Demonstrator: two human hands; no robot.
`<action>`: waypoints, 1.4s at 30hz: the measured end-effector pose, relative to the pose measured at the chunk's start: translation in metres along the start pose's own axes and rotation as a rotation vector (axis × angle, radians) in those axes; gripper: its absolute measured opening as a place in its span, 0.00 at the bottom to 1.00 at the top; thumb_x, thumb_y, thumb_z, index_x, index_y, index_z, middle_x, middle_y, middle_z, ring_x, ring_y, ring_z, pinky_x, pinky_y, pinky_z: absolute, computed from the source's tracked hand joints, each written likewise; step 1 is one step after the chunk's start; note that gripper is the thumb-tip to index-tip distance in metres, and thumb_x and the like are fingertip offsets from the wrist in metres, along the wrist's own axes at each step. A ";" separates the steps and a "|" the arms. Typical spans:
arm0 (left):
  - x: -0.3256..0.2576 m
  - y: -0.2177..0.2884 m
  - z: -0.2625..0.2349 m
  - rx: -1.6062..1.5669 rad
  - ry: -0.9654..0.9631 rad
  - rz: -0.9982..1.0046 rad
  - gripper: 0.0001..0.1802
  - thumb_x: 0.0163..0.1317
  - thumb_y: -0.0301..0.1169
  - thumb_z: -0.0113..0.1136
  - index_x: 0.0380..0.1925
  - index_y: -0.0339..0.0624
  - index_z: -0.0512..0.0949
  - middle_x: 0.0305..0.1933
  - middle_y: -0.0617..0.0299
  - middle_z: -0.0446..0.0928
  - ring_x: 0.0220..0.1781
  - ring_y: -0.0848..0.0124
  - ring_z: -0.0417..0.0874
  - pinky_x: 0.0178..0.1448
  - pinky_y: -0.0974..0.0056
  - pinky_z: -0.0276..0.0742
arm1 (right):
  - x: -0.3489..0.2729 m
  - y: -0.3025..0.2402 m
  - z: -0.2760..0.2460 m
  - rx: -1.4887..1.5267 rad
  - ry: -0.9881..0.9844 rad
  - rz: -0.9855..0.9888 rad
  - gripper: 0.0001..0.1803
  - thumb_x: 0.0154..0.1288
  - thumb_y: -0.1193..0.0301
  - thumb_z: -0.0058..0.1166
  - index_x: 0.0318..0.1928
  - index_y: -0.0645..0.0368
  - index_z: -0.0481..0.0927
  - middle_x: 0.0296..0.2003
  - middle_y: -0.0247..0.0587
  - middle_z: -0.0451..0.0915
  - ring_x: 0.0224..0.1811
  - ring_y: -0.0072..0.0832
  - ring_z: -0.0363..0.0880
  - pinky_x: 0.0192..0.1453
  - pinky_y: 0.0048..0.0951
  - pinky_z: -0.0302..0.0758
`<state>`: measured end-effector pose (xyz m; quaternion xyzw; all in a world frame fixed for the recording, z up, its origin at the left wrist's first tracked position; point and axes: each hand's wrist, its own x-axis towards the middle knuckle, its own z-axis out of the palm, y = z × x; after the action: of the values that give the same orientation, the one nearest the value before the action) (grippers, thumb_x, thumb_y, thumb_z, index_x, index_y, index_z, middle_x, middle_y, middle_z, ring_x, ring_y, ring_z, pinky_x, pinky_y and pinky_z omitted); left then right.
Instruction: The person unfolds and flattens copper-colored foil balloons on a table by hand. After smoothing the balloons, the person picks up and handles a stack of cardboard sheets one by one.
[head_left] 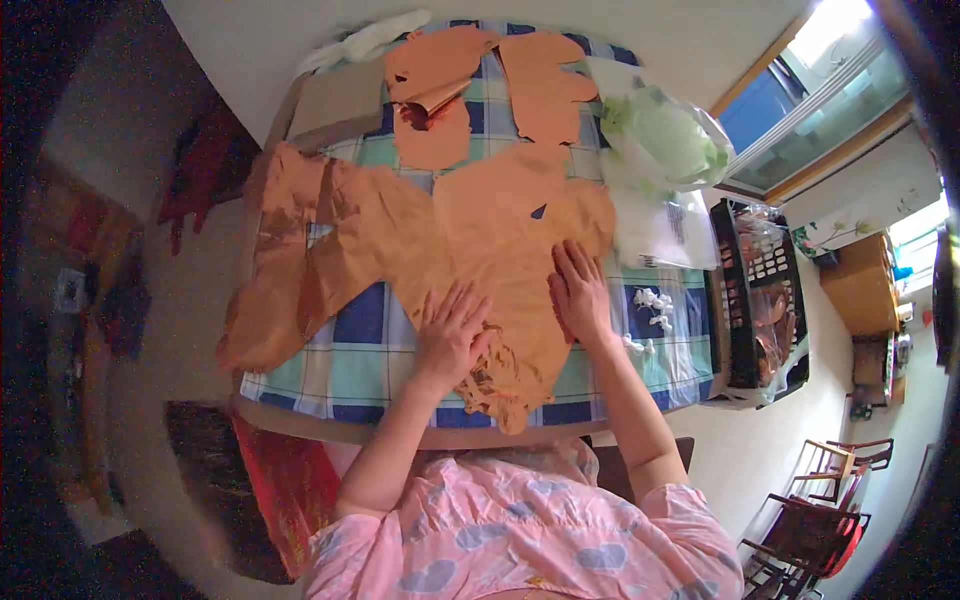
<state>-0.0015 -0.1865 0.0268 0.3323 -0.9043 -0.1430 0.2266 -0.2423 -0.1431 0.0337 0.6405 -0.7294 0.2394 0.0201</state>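
Observation:
A large tan sheet with an irregular outline (510, 240) lies spread over the table; whether it is leather or paper I cannot tell. It has a small hole near its right part, and its near end is crumpled and ragged. My left hand (452, 335) rests on the sheet beside the ragged part, fingers spread. Further right, my right hand (582, 295) lies flat along the sheet's right edge, fingers stretched out. Another creased, glossy tan part (330, 230) reaches to the table's left edge; overlap hides where it joins.
Beyond lie a partly rolled orange-tan piece (432, 60) and another flat one (543, 85). A beige box (338, 105) stands far left. Clear plastic bags (665, 140), small white bits (655, 305) and a black crate (765, 290) are at right. A plaid cloth (360, 320) covers the table.

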 end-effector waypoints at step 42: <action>-0.006 -0.010 -0.001 -0.011 0.047 -0.008 0.23 0.57 0.37 0.59 0.55 0.52 0.73 0.63 0.56 0.67 0.69 0.54 0.60 0.70 0.40 0.47 | -0.004 0.002 0.005 -0.015 0.123 0.024 0.22 0.61 0.76 0.45 0.58 0.61 0.70 0.60 0.54 0.66 0.63 0.50 0.64 0.66 0.42 0.61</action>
<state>0.0085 -0.1902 0.0219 0.3377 -0.8966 -0.1411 0.2492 -0.2424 -0.1407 0.0275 0.6156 -0.7363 0.2729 0.0666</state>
